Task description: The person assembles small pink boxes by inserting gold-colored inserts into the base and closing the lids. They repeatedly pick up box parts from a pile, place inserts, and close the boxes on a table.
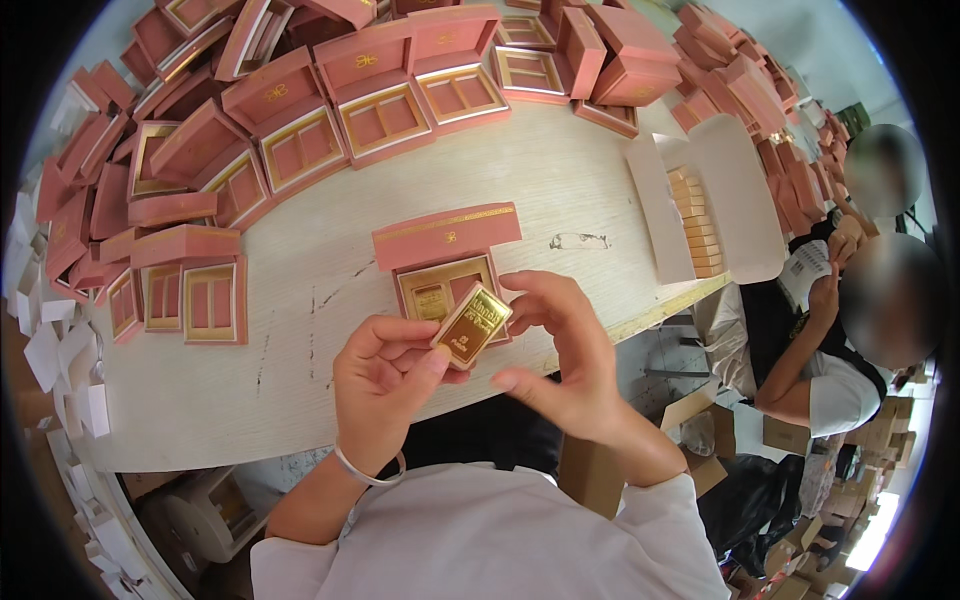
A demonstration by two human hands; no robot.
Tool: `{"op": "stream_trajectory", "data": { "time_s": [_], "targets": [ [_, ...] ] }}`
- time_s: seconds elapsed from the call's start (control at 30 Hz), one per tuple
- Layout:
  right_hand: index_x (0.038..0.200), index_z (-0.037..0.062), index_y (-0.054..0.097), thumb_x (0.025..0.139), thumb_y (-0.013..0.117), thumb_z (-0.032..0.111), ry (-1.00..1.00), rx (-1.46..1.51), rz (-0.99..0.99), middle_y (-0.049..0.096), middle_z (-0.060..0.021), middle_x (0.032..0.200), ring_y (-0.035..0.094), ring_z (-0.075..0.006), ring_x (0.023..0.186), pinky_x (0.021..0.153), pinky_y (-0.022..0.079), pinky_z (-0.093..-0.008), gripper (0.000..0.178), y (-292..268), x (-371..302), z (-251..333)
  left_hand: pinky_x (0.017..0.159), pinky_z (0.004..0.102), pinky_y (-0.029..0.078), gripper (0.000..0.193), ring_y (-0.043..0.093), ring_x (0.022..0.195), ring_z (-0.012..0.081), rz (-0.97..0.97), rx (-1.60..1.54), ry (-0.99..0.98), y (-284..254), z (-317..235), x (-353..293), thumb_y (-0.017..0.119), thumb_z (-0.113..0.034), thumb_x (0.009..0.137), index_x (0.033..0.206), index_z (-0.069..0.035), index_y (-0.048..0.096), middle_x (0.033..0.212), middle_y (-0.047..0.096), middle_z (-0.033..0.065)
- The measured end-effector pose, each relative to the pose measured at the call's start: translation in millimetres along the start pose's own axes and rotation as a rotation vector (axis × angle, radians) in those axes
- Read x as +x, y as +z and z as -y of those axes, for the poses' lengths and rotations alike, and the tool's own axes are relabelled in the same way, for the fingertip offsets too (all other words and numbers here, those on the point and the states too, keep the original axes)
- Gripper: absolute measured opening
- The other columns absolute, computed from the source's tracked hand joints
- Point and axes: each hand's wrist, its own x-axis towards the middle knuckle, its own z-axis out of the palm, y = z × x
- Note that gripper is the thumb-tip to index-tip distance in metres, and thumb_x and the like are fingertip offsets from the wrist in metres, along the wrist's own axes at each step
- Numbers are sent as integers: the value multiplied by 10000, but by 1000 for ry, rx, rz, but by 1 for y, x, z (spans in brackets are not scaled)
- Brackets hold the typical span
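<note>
Pink boxes (190, 243) crowd the left end of the pale table (190, 400). Next over, the left hand (385, 375) has thumb and fingers clamped on a gold-faced block (474, 326), held over the near side of an open box (447, 238). The right hand (565, 365) is just beside it, thumb and fingers apart; can't tell if a fingertip touches. Further right, a white carton (655, 215) holds stacked small boxes (700, 228).

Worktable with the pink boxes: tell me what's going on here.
A person's left hand holds a small gold packet, while the right hand stands open close beside it. Just beyond, an open pink box sits on the table with a gold piece in its left compartment. More pink boxes crowd the far and left edges; a white carton at right holds stacked small boxes.
</note>
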Motion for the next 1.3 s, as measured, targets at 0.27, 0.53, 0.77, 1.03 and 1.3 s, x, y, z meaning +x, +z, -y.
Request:
{"op": "stream_trajectory", "data": {
  "time_s": [0.27,0.53,0.77,1.03,1.3],
  "targets": [
    [1127,-43,529,647,733,56,-259,-460,107,542,-178,1115,547,-332,945,805,467,-370,531,-9,13,-15,863,370,477,253,589,981,284,79,621,239,-8,2,5,627,-38,786,1033,-10,579,1051,614,142],
    [1099,8,574,668,712,118,-249,-538,404,513,-127,1128,468,-319,1058,875,420,-396,465,-24,33,-42,956,405,410,433,430,1204,369,174,1273,500,-22,17,9,726,-138,688,1100,-73,609,1318,430,173],
    [1041,-4,602,684,684,35,-197,-533,363,481,-160,1100,474,-321,1037,833,448,-380,368,-16,29,-37,938,373,423,502,463,1171,342,216,1170,358,-27,9,11,746,-151,668,1135,-70,577,1280,451,184],
    [974,10,633,700,662,-8,-220,-682,372,471,-132,1005,490,-293,970,781,474,-361,276,-7,29,-28,984,358,362,754,446,1180,220,235,739,178,-48,-17,63,731,-140,708,1342,-50,333,1283,450,118],
    [941,62,612,681,671,-17,-31,-636,409,457,-93,991,466,-274,997,757,481,-360,278,-6,39,-23,940,299,395,549,497,1069,144,453,645,10,-53,-10,97,712,-63,712,1211,-20,489,1145,548,58]
  ]
}}
